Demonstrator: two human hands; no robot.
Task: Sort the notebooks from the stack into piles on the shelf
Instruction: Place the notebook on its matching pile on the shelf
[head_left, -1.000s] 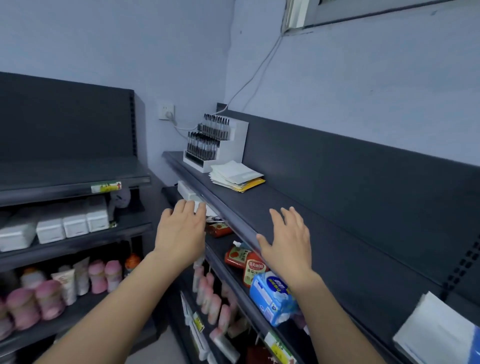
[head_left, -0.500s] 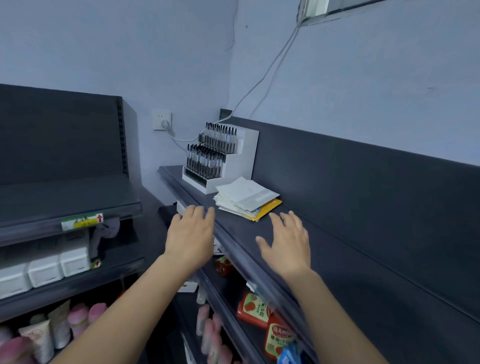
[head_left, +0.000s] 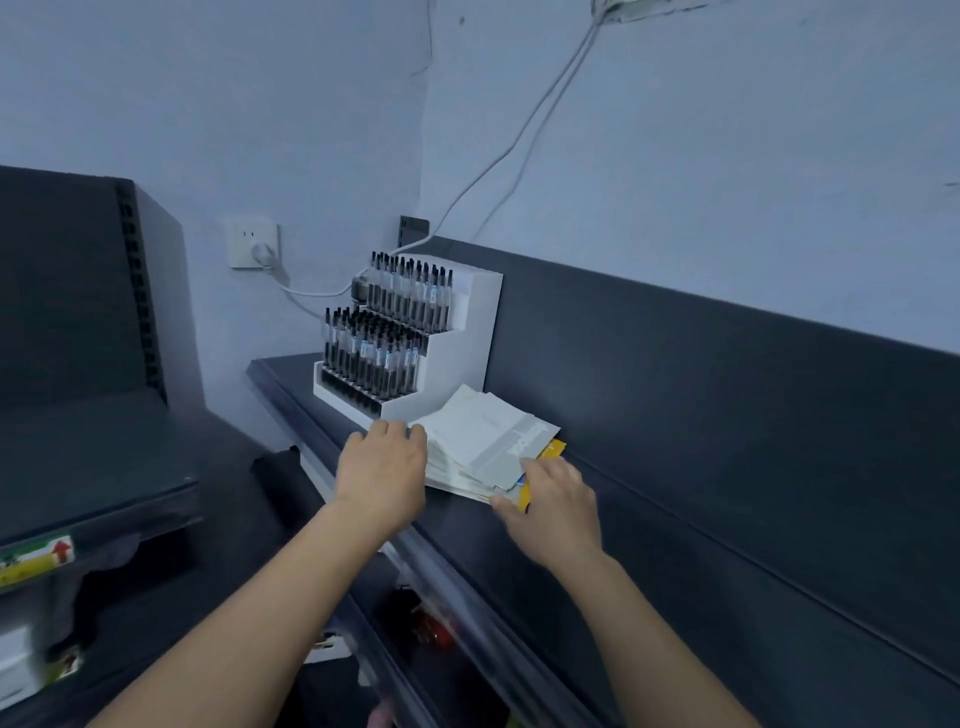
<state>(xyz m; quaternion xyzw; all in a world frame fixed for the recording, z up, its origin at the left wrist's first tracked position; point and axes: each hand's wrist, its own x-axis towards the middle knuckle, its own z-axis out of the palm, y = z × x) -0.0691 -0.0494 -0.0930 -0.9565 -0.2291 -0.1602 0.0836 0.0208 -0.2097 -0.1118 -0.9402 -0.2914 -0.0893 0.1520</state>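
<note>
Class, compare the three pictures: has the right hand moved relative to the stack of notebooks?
Yes. The right hand has moved forward along the shelf, away from the person, and now reaches the stack of notebooks beside the pen display.

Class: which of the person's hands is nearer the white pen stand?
Left. The left hand is just in front of the pen stand's base; the right hand holds the notebook stack's near right corner, farther off.
</note>
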